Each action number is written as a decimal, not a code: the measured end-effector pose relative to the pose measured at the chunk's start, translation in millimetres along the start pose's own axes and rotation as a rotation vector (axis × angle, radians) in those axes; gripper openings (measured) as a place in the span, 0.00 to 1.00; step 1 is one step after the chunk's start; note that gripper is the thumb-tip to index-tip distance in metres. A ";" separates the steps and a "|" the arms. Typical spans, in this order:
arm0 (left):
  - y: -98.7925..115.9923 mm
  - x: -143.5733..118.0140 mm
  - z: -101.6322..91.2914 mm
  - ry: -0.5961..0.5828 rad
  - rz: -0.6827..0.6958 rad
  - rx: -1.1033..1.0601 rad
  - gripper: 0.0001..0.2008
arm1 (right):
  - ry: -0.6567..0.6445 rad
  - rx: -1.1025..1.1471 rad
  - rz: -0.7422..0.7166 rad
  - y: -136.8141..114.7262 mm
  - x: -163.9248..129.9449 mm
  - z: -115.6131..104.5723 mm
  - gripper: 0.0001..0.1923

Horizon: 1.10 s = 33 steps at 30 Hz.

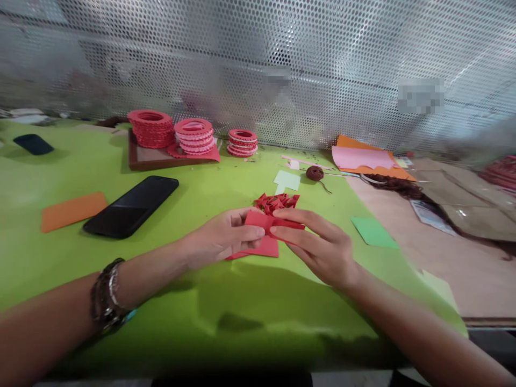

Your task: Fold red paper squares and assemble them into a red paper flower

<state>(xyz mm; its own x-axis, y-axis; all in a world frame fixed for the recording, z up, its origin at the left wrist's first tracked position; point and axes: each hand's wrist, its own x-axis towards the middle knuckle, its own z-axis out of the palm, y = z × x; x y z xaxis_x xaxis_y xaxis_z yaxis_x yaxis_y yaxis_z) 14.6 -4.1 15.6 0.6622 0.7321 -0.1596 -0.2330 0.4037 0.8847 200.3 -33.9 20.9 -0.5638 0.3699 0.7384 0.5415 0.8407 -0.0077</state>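
Note:
Between my two hands is a small piece of red paper [258, 220], held up above the table. My left hand [226, 236] pinches its left part, thumb in front and fingers behind. From the right, my right hand [322, 244] grips the same paper with thumb and fingertips at a folded-looking strip. Flat red paper sheets [266, 248] lie on the table just below, partly covered by my hands. Right behind the held paper sits a small heap of folded red paper pieces [278, 201].
A black phone [133, 207] and an orange paper [74, 211] lie left. Stacks of red and pink paper rings [151, 129] stand at the back by a perforated metal panel [242, 64]. Brown yarn [315, 173], green paper [374, 232] and coloured sheets [363, 158] lie right.

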 end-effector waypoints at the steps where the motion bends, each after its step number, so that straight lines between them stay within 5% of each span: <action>1: -0.2 -0.1 -0.2 0.016 -0.001 0.022 0.05 | -0.008 0.000 0.007 0.2 -0.3 0.2 0.10; 15: 5.6 -3.4 11.3 0.128 0.109 0.396 0.03 | -0.018 0.256 0.179 1.1 8.7 0.8 0.03; 23: 2.6 -3.6 10.7 0.081 0.169 0.486 0.02 | 0.031 0.502 0.494 -1.4 8.3 8.9 0.03; 33: -1.3 -4.2 9.3 0.128 0.225 0.607 0.06 | 0.061 0.596 0.699 -6.3 7.5 13.2 0.03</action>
<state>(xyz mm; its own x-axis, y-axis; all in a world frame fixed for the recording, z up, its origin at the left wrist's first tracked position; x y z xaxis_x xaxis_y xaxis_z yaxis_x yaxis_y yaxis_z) 18.7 -12.9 19.1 0.5458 0.8370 0.0399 0.1123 -0.1203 0.9864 184.5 -31.2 17.5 -0.1866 0.8632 0.4692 0.3263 0.5049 -0.7991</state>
